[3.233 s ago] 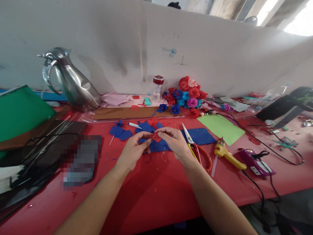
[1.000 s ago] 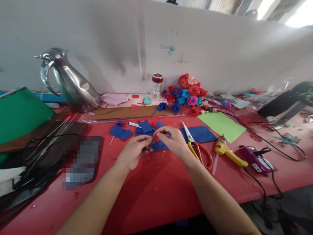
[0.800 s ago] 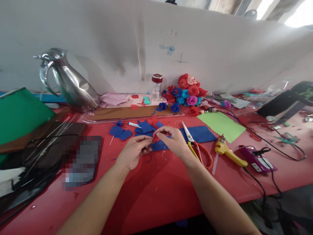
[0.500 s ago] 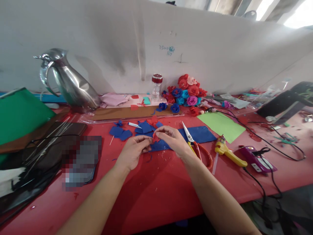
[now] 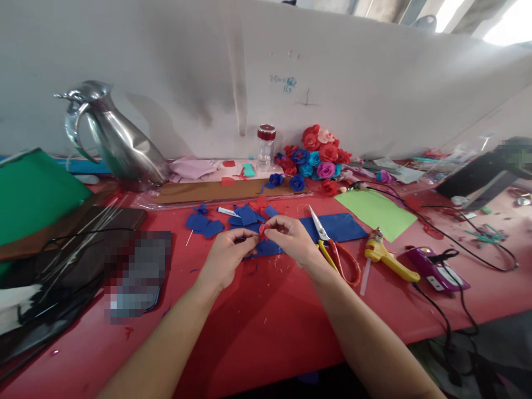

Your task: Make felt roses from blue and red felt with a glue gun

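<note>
Between the fingertips of both hands is a small red paper petal, partly covered by the fingers. My left hand pinches it from the left, thumb and fingers closed. From the right, my right hand pinches the same piece. Below and behind the hands lies a blue paper strip. Cut blue paper pieces and a white marker lie just beyond my left hand. Scissors with red and yellow handles rest, blades partly apart, to the right of my right hand.
A yellow glue gun and a purple power box with cables lie at right, near a green sheet. Paper roses, a glass jar and a steel jug stand along the wall. A phone lies left.
The fingers of my right hand have curled a little more around the red petal, which now looks smaller and more folded. Both hands stay in nearly the same place.
</note>
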A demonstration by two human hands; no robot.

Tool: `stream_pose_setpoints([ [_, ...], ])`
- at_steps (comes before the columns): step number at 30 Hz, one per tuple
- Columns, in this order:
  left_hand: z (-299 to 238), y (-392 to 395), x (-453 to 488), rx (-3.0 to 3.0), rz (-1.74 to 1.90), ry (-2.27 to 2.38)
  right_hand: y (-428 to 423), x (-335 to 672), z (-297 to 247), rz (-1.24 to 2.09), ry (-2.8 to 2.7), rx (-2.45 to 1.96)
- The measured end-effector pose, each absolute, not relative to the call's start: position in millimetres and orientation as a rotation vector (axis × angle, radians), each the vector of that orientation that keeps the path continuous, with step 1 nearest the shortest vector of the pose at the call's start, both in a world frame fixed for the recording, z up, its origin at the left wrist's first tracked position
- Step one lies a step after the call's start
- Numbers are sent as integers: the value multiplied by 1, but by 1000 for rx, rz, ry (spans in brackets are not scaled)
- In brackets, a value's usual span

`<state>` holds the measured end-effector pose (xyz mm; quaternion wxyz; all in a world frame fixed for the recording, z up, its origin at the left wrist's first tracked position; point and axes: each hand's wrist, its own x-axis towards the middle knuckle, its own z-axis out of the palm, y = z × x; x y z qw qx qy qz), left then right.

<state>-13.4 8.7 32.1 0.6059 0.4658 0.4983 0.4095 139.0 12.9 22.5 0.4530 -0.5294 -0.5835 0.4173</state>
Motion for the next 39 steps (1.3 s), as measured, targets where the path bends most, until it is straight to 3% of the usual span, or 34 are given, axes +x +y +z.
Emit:
stream_pose_setpoints([
  [39,33,8,-14,1126,925,1132,12,139,25,1140,-1406,-1272],
])
